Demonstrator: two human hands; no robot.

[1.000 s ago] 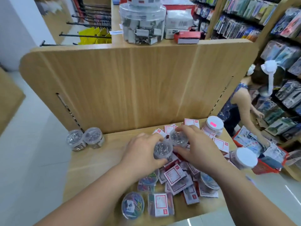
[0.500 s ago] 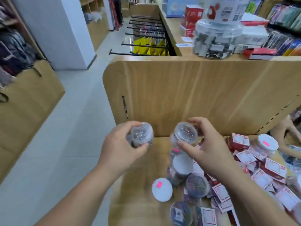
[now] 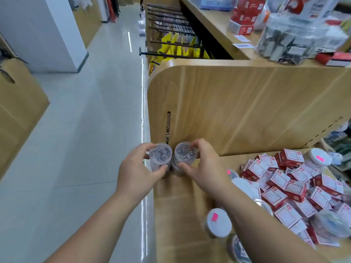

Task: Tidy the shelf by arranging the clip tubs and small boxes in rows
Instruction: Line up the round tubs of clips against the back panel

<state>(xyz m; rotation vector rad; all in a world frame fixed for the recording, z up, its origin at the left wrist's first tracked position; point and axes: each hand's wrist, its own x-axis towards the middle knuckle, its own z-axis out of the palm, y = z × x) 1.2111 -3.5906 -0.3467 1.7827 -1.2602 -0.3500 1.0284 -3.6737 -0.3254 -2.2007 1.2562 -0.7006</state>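
My left hand (image 3: 137,174) grips a clear clip tub (image 3: 160,155) and my right hand (image 3: 205,166) grips a second clear clip tub (image 3: 185,152). Both tubs are side by side at the back left corner of the wooden shelf (image 3: 182,215), and they seem to sit on top of other tubs beneath, which are mostly hidden. A heap of small red-and-white boxes (image 3: 284,179) lies on the right part of the shelf. A white-lidded tub with a pink sticker (image 3: 218,222) lies near my right forearm; another white-lidded tub (image 3: 319,157) stands at the back right.
The wooden back panel (image 3: 247,103) rises right behind the tubs. A higher shelf holds a large clear tub of binder clips (image 3: 296,40) and red boxes (image 3: 245,16). The grey aisle floor (image 3: 85,130) drops away to the left of the shelf edge.
Both hands picked clear tubs out of the heap, carried them left and back, and lowered them together at the back left corner. My view swung left.
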